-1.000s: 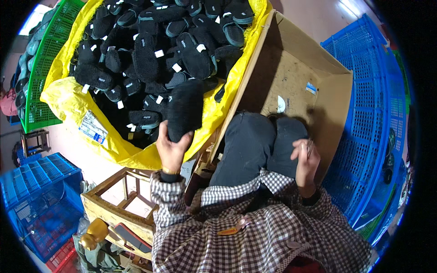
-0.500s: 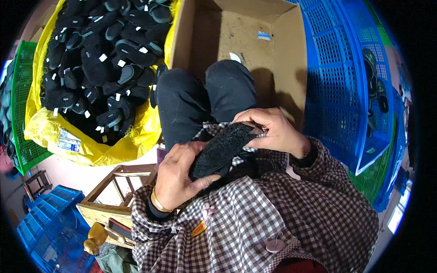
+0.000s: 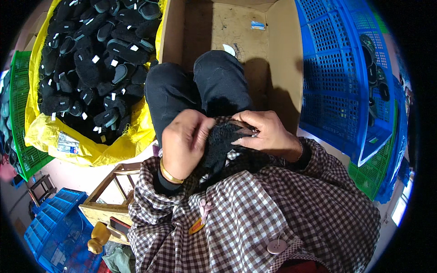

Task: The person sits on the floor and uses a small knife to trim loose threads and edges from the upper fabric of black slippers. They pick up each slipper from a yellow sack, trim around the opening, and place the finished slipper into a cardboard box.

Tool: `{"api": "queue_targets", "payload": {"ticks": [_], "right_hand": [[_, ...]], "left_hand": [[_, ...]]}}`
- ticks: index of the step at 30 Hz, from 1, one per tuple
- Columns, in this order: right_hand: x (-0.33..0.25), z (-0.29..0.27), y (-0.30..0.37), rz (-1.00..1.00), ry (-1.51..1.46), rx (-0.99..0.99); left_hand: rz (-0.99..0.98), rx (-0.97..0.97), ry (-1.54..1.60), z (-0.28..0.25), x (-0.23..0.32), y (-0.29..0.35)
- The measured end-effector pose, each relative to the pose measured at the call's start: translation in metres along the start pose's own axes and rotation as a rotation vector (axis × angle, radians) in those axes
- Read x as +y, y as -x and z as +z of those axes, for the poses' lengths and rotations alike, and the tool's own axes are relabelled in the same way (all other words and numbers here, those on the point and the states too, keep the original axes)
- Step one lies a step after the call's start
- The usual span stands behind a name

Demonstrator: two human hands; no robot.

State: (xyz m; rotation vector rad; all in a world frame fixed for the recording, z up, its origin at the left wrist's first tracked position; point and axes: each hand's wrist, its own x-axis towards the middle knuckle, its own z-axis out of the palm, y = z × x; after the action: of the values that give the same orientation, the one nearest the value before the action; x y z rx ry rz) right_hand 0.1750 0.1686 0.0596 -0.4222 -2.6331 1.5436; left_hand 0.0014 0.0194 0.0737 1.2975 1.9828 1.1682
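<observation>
The right hand pinches one end of a black fuzzy slipper; the left hand curls nearly closed at its left side, hold unclear; the slipper sits between both, short of the knees; beyond lies a yellow sack

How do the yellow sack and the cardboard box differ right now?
The sack is yellow and floppy; the box is brown and flat-walled. The sack is heaped with dark slippers; the box shows a white scrap and a blue-and-white scrap inside. Both are open on top.
</observation>
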Motion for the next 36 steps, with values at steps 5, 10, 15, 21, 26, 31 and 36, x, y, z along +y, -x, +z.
{"api": "queue_targets", "payload": {"ticks": [5, 10, 15, 21, 26, 31, 36], "right_hand": [[0.013, -0.005, 0.007, 0.001, -0.031, 0.056], [0.018, -0.001, 0.01, -0.079, 0.002, 0.059], [0.011, -0.007, 0.012, -0.037, 0.114, -0.047], [0.015, 0.005, 0.023, 0.066, -0.017, 0.077], [0.021, -0.018, 0.023, 0.244, 0.121, 0.177], [0.015, -0.029, 0.012, 0.116, 0.255, 0.056], [0.009, -0.041, -0.002, 0.125, 0.311, -0.109]], "left_hand": [[-0.306, 0.319, 0.34, -0.011, -0.025, 0.011], [-0.279, 0.043, 0.465, -0.012, -0.009, 0.009], [0.029, -0.248, 0.284, 0.004, 0.002, -0.01], [0.005, -0.197, 0.101, 0.02, 0.0, -0.018], [-0.062, -0.206, 0.133, 0.025, -0.014, -0.025], [-0.06, -0.24, 0.123, 0.025, -0.013, -0.028], [-0.046, -0.222, 0.112, 0.025, -0.012, -0.028]]}}
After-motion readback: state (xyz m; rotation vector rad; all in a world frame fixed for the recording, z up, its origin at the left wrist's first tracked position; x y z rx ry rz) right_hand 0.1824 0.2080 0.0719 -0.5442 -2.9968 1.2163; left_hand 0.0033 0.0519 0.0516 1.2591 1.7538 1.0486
